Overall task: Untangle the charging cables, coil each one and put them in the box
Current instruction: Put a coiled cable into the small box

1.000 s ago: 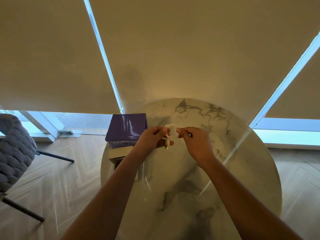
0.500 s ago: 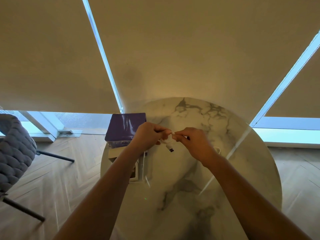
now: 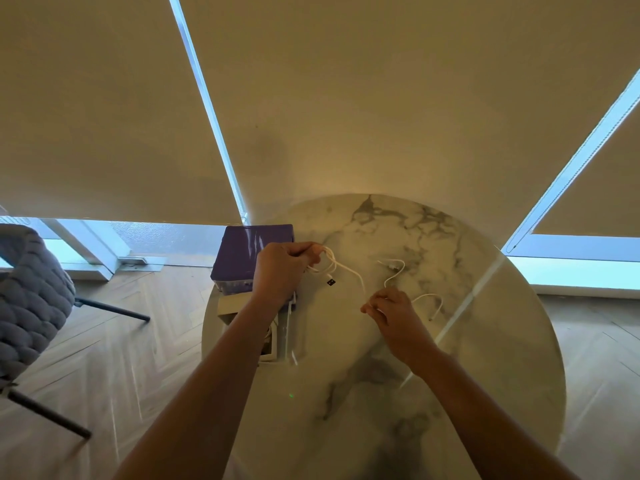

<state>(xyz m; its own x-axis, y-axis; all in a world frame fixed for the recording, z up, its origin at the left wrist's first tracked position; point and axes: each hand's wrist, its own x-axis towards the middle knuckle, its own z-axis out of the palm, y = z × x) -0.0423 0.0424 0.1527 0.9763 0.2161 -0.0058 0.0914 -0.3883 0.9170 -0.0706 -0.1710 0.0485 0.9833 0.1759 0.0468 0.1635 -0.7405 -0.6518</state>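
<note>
Cables (image 3: 341,268) are not yet sorted, we judge: white strands run across the marble surface (image 3: 450,358) between our hands, another loose length lies to the right, and nothing we can see sits coiled. Beside the purple lid (image 3: 242,254) at the left edge, the box (image 3: 273,348) shows little of its inside. Our left hand (image 3: 282,271) is raised at the far left, its fingers curled round a bunch of loops. Our right hand (image 3: 391,311), nearer and lower, pinches one strand, both arms reaching forward.
</note>
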